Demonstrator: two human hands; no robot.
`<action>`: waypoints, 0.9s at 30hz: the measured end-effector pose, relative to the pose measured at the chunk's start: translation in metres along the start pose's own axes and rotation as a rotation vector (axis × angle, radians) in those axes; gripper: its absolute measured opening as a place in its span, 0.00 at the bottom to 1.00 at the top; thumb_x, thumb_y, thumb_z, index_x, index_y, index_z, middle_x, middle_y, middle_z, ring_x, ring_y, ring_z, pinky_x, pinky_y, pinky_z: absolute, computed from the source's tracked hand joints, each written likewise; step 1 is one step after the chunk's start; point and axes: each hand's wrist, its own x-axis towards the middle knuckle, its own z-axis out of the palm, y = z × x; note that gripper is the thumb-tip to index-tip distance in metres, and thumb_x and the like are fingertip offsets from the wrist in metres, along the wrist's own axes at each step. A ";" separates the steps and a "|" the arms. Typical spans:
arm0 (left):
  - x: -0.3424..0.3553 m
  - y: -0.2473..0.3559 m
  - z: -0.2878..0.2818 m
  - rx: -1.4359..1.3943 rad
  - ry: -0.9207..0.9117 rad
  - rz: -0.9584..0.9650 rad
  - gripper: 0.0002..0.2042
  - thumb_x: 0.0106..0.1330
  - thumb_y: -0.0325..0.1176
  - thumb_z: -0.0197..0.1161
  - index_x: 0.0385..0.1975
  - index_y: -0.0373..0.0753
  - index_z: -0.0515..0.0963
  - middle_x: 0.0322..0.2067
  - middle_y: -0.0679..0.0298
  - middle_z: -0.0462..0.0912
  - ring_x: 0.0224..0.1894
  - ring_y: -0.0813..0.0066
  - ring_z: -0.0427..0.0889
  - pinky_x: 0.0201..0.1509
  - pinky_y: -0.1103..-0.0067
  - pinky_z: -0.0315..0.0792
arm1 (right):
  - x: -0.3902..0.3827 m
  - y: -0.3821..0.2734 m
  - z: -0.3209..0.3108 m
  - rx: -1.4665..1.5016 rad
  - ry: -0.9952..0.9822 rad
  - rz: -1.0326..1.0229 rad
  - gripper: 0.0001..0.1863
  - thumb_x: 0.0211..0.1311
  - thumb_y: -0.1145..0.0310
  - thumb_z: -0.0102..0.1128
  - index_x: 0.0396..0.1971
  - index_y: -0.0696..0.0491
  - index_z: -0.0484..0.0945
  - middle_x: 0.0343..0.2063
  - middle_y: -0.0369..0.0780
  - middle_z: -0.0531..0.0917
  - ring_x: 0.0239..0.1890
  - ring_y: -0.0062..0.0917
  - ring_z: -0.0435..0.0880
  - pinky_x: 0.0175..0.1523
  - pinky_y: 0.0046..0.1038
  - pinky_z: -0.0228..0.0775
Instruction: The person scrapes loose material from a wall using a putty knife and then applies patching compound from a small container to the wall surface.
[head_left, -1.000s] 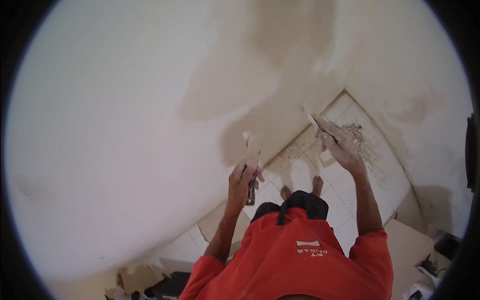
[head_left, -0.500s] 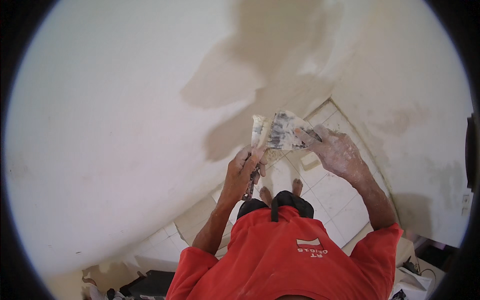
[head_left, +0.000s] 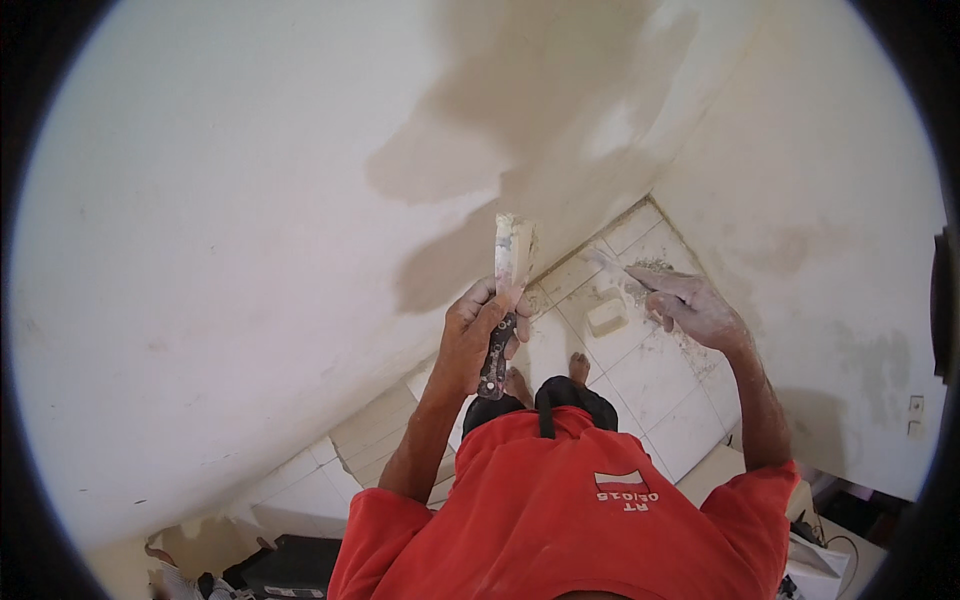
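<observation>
My left hand [head_left: 482, 325] is wrapped round the dark, spattered handle of a putty knife [head_left: 514, 248], whose narrow blade points up and carries pale filler. Over to the right, my dusty right hand [head_left: 697, 310] grips a wide scraper blade [head_left: 612, 264]. That blade is turned almost edge-on and blurred, so its face hardly shows. The two tools are apart, both held in front of the wall corner above the floor.
Damp-looking beige patches mark the white wall [head_left: 200, 250]. Below, a pale rectangular piece [head_left: 607, 316] and scattered crumbs lie on the tiled floor [head_left: 655, 390]. My bare feet stand there. A white box [head_left: 815, 570] sits at the lower right; a black case [head_left: 300, 565] lies lower left.
My right hand has moved right and slightly down, taking the wide scraper blade away from the putty knife and turning it edge-on. My left hand has stayed nearly in place.
</observation>
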 end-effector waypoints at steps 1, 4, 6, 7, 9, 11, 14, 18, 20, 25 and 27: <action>0.003 0.001 -0.003 -0.032 0.017 -0.010 0.12 0.71 0.37 0.52 0.39 0.34 0.75 0.23 0.64 0.77 0.18 0.85 0.72 0.17 0.87 0.65 | 0.001 0.000 -0.002 0.001 -0.010 0.001 0.15 0.67 0.64 0.54 0.51 0.51 0.79 0.27 0.40 0.79 0.22 0.22 0.80 0.25 0.26 0.73; 0.011 0.002 -0.009 -0.104 -0.025 -0.014 0.13 0.71 0.38 0.51 0.41 0.32 0.74 0.25 0.63 0.78 0.20 0.84 0.74 0.18 0.86 0.67 | 0.001 -0.003 -0.003 0.400 -0.074 0.132 0.20 0.72 0.60 0.47 0.44 0.63 0.78 0.20 0.38 0.78 0.16 0.17 0.74 0.23 0.21 0.67; 0.013 0.000 -0.015 -0.126 -0.094 -0.014 0.14 0.70 0.38 0.52 0.41 0.32 0.75 0.24 0.63 0.78 0.19 0.84 0.74 0.17 0.86 0.66 | 0.002 0.001 0.003 0.545 -0.061 0.043 0.23 0.72 0.55 0.47 0.41 0.63 0.78 0.15 0.37 0.77 0.13 0.16 0.72 0.19 0.21 0.63; 0.013 0.004 -0.018 -0.148 -0.162 -0.012 0.14 0.70 0.39 0.53 0.40 0.31 0.75 0.23 0.63 0.77 0.18 0.83 0.73 0.17 0.86 0.65 | -0.001 0.009 0.004 0.547 -0.059 0.033 0.23 0.72 0.55 0.47 0.41 0.63 0.78 0.15 0.37 0.77 0.13 0.16 0.72 0.19 0.21 0.63; 0.009 0.005 -0.012 -0.035 -0.131 -0.062 0.14 0.69 0.39 0.54 0.39 0.32 0.75 0.22 0.63 0.77 0.17 0.83 0.72 0.17 0.86 0.64 | -0.012 0.030 -0.007 0.464 0.009 0.124 0.24 0.73 0.51 0.45 0.42 0.58 0.80 0.18 0.36 0.77 0.16 0.14 0.73 0.20 0.18 0.63; 0.000 -0.007 -0.023 0.061 -0.041 -0.102 0.13 0.66 0.39 0.56 0.36 0.33 0.75 0.18 0.64 0.75 0.13 0.81 0.69 0.16 0.85 0.62 | -0.005 0.025 -0.002 0.414 0.171 0.074 0.23 0.72 0.52 0.46 0.44 0.58 0.79 0.21 0.36 0.79 0.21 0.14 0.74 0.25 0.18 0.66; -0.025 -0.017 -0.035 -0.045 -0.052 -0.114 0.12 0.67 0.36 0.54 0.37 0.31 0.74 0.21 0.62 0.77 0.15 0.80 0.71 0.16 0.86 0.65 | 0.006 -0.009 -0.024 0.247 0.369 -0.085 0.22 0.70 0.53 0.51 0.50 0.58 0.77 0.28 0.36 0.81 0.29 0.15 0.75 0.36 0.21 0.70; -0.025 -0.029 -0.037 -0.199 -0.036 -0.118 0.12 0.68 0.34 0.54 0.40 0.29 0.73 0.26 0.60 0.78 0.18 0.79 0.73 0.17 0.87 0.67 | 0.045 -0.062 -0.108 -0.304 0.632 -0.201 0.19 0.60 0.61 0.61 0.49 0.54 0.77 0.30 0.40 0.81 0.33 0.26 0.78 0.44 0.29 0.71; -0.029 -0.034 -0.039 -0.221 -0.014 -0.092 0.13 0.69 0.35 0.53 0.42 0.30 0.73 0.26 0.60 0.78 0.18 0.80 0.73 0.18 0.87 0.67 | 0.066 -0.096 -0.140 -0.511 0.681 -0.272 0.16 0.58 0.63 0.61 0.46 0.52 0.77 0.30 0.44 0.80 0.33 0.31 0.79 0.44 0.30 0.71; -0.032 -0.040 -0.035 -0.261 0.050 -0.029 0.12 0.70 0.35 0.54 0.43 0.31 0.72 0.27 0.60 0.79 0.18 0.81 0.73 0.19 0.87 0.68 | 0.119 -0.176 -0.196 -1.234 0.714 -0.625 0.11 0.57 0.68 0.63 0.39 0.54 0.78 0.32 0.40 0.82 0.34 0.30 0.78 0.46 0.30 0.70; -0.039 -0.036 -0.031 -0.387 0.169 -0.070 0.11 0.70 0.34 0.55 0.42 0.32 0.73 0.27 0.60 0.79 0.18 0.80 0.75 0.19 0.86 0.68 | 0.143 -0.213 -0.185 -1.282 0.623 -0.838 0.11 0.57 0.67 0.63 0.38 0.53 0.78 0.31 0.41 0.82 0.35 0.31 0.78 0.47 0.31 0.70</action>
